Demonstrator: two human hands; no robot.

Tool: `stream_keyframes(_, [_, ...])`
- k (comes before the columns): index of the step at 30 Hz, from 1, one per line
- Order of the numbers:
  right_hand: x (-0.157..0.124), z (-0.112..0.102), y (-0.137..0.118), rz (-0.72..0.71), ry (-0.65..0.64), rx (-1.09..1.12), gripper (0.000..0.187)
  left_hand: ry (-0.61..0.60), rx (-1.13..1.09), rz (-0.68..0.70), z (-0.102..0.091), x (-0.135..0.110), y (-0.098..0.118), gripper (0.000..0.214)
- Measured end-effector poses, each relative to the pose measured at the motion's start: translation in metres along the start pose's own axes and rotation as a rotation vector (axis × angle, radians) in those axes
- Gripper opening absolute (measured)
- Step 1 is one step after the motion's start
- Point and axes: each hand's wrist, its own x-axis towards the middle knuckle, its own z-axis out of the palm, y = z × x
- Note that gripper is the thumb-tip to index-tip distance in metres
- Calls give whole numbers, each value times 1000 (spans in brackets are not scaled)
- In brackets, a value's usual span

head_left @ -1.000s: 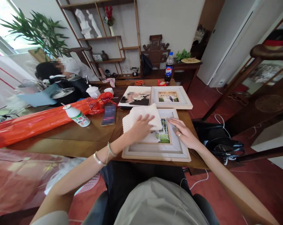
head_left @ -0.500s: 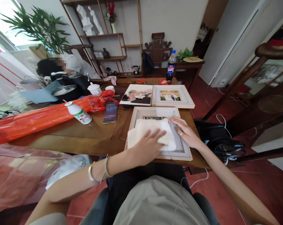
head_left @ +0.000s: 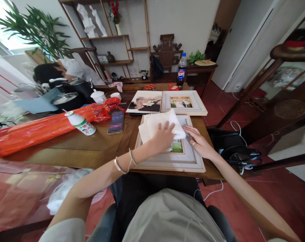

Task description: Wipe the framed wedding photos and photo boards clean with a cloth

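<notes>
A picture frame [head_left: 152, 164] with a light wooden rim and a pale inner border lies at the table's near edge. Across its upper part is a folded white cloth [head_left: 148, 126], hiding most of the small picture inside; a green strip of that picture shows below. My left hand [head_left: 164, 136] lies flat on the cloth with its fingers spread. On the frame's right side rests my right hand [head_left: 201, 144], a ring on one finger, its fingers stretched out and their tips close to the cloth's right corner.
Behind lie another framed photo [head_left: 202, 107] and a photo panel [head_left: 144, 102]. Further back are orange-handled scissors [head_left: 149, 87] and a cola bottle [head_left: 182, 72]. To the left are a phone [head_left: 116, 121], a white bottle [head_left: 80, 123] and a long red plastic-wrapped bundle [head_left: 36, 126]. A person sits beyond the kettle [head_left: 79, 89].
My left hand has pushed the cloth away from me, toward the frame's far edge, uncovering the lower part of the picture. My right hand has stayed on the frame's right side.
</notes>
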Motion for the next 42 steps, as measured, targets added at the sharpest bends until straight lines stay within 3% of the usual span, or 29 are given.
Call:
stream_keyframes(3, [-1,-1,0,29,3,18,49,-67,-67,98,-17,-27,34,34])
stream_keyframes(7, [0,-3,-2,58,-10,48,47,-17,-130,325,-33,-60,70,32])
stream_keyframes(12, [0,-3,-3,64,-14,43,47,50,-116,274,-26,-67,79,32])
stream_keyframes(20, [-1,1,4,13,13,15,49,-22,-29,-107,1,-22,41,35])
stream_keyframes(23, [-1,1,4,23,11,15,50,40,-29,-204,7,2,21,36])
stream_keyframes(27, [-1,1,3,65,5,-18,49,155,-79,-100,7,31,3,44])
stream_keyframes(32, [0,-1,-4,102,-18,-40,50,229,-144,213,8,55,-8,45])
stream_keyframes(36, [0,-2,-5,71,-27,-34,51,173,-109,159,6,51,-12,42])
stream_keyframes(42, [0,-1,-1,30,-4,12,53,86,32,-23,6,11,-34,46])
